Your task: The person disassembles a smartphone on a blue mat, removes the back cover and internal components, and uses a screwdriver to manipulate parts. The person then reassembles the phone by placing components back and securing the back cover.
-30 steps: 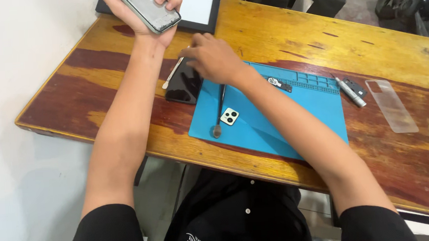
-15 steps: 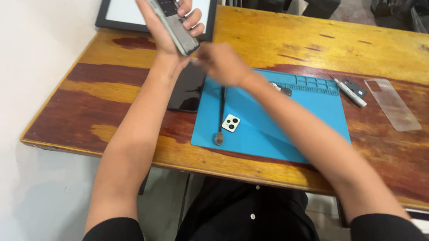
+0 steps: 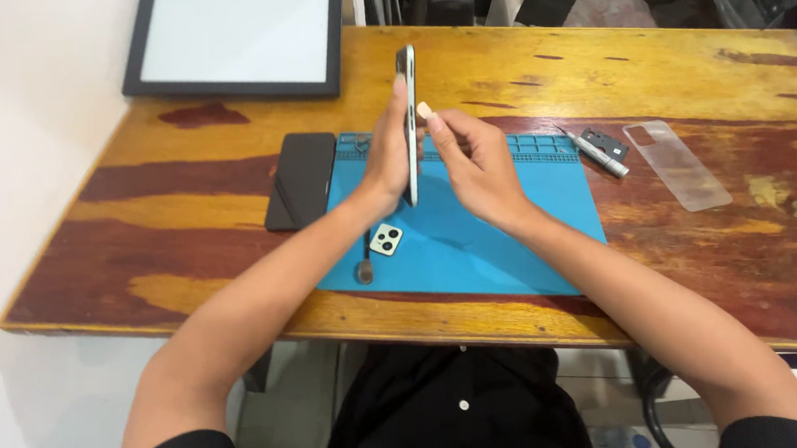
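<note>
My left hand (image 3: 383,156) holds a slim silver phone body (image 3: 406,94) on edge above the blue work mat (image 3: 491,237). My right hand (image 3: 473,159) sits just right of it, pinching a small pale piece (image 3: 424,111) between thumb and forefinger at the phone's side. A small camera cover (image 3: 386,239) and a thin metal tool (image 3: 364,265) lie on the mat under my left wrist.
A black phone panel (image 3: 300,178) lies left of the mat. A dark-framed white board (image 3: 235,40) is at the back left. A screwdriver (image 3: 594,153), a small dark part (image 3: 607,142) and a clear phone case (image 3: 678,163) lie at the right.
My left hand brought the phone down from the far left edge to over the mat and turned it on edge. My right hand left the black panel and came up beside the phone.
</note>
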